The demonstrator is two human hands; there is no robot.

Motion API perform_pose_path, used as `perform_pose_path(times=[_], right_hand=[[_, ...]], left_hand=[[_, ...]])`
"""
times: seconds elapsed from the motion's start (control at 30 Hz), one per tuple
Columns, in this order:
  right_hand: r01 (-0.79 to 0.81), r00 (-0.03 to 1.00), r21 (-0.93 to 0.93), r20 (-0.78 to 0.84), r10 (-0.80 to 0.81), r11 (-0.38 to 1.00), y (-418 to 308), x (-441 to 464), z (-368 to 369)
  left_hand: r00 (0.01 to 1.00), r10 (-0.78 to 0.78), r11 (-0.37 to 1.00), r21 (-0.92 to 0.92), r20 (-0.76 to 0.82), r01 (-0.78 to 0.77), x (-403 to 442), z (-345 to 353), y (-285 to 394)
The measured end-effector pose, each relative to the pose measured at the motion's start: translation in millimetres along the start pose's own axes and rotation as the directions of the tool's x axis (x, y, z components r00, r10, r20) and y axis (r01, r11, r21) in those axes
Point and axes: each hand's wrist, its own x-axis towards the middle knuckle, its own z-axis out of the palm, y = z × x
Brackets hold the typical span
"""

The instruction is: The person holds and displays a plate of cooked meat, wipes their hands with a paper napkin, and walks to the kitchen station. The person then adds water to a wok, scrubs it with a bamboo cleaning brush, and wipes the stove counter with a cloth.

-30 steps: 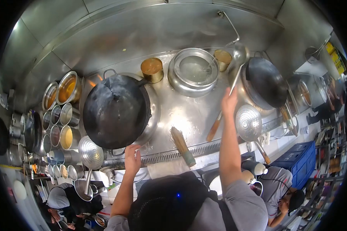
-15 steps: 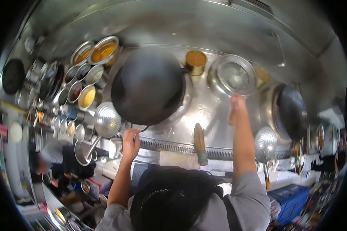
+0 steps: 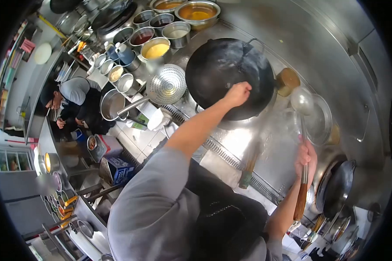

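My left hand is closed above the black wok, its fingers curled; I cannot make out whether anything is inside them. Some steam and a wet sheen show in the wok, which rests on the stove. In my right hand is the handle of a metal ladle with a wooden grip end. The ladle's bowl is raised near a round metal basin. A tin can stands between wok and basin.
A perforated skimmer rests on a pot left of the wok. Bowls of sauces, such as a yellow one, cluster behind. A bamboo brush lies at the front edge. A second wok stands right. Another person works at far left.
My view has turned left. My left hand has let go of the wok's handle and moved over the wok, which now sits lower. My right hand has lifted the ladle from the basin.
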Motion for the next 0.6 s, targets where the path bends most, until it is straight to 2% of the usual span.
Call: perform_pose_path(times=[0.03, 0.07, 0.1, 0.13, 0.2, 0.23, 0.27, 0.3, 0.33, 0.37, 0.4, 0.43, 0.47, 0.5, 0.53, 0.57, 0.6], right_hand=[[0.007, 1.000, -0.111, -0.022, -0.010, 0.994, 13, 2, 15], [0.012, 0.999, -0.221, -0.040, -0.021, 0.975, 18, 7, 23], [-0.036, 0.998, -0.297, -0.054, 0.020, 0.954, 24, 18, 22], [-0.043, 0.998, -0.301, -0.049, 0.030, 0.953, 29, 25, 24], [-0.033, 0.980, -0.624, -0.174, -0.098, 0.781, 61, 37, 47], [-0.032, 0.980, -0.622, -0.174, -0.098, 0.782, 70, 46, 49], [-0.013, 0.969, -0.740, -0.175, -0.173, 0.673, 79, 58, 44], [-0.003, 0.951, -0.837, -0.171, -0.256, 0.547, 85, 68, 36], [0.004, 0.942, -0.831, -0.183, -0.280, 0.556, 87, 76, 26], [0.098, 0.932, -0.884, -0.080, -0.354, 0.457, 87, 82, 12], [0.182, 0.906, -0.919, 0.019, -0.423, 0.349, 83, 87, -3], [0.179, 0.880, -0.915, -0.015, -0.474, 0.361, 76, 90, -18], [0.184, 0.798, -0.973, 0.067, -0.598, 0.137, 65, 91, -34], [0.134, 0.710, -0.986, 0.162, -0.685, -0.095, 51, 89, -51], [0.098, 0.669, -0.992, 0.127, -0.733, -0.082, 35, 84, -68], [0.011, 0.581, -0.977, 0.179, -0.794, -0.213, 17, 81, -84], [-0.088, 0.505, -0.939, 0.246, -0.827, -0.333, -1, 82, -98]], left_hand=[[0.996, -0.079, 0.997, -0.019, 0.048, 0.080, 13, 13, 0], [0.996, -0.085, 0.996, 0.004, 0.032, 0.085, 24, 25, 0], [0.981, -0.182, 0.978, -0.090, 0.060, 0.187, 31, 30, 6], [0.981, -0.187, 0.978, -0.087, 0.049, 0.191, 37, 31, 8], [0.873, -0.429, 0.872, -0.144, 0.231, 0.467, 51, 26, 22], [0.912, -0.378, 0.922, -0.026, 0.161, 0.387, 58, 35, 5], [0.912, -0.373, 0.924, -0.024, 0.169, 0.382, 59, 37, -7], [0.965, -0.260, 0.956, 0.155, 0.045, 0.250, 56, 34, -18], [0.993, -0.108, 0.935, 0.335, -0.049, 0.118, 54, 29, -22], [0.968, -0.245, 0.879, 0.431, 0.046, 0.202, 57, 13, -13], [0.957, -0.228, 0.932, 0.326, 0.180, 0.160, 49, -9, -15], [0.941, -0.256, 0.942, 0.274, 0.223, 0.192, 42, -24, -28], [0.919, -0.281, 0.949, 0.223, 0.277, 0.224, 39, -37, -43], [0.954, -0.177, 0.981, 0.120, 0.242, 0.151, 24, -60, -45], [0.986, 0.051, 0.948, 0.303, 0.156, -0.097, 11, -80, -61], [0.988, -0.049, 0.956, 0.293, 0.148, 0.003, -3, -109, -54], [0.981, -0.138, 0.974, 0.197, 0.134, 0.110, -18, -132, -89]])
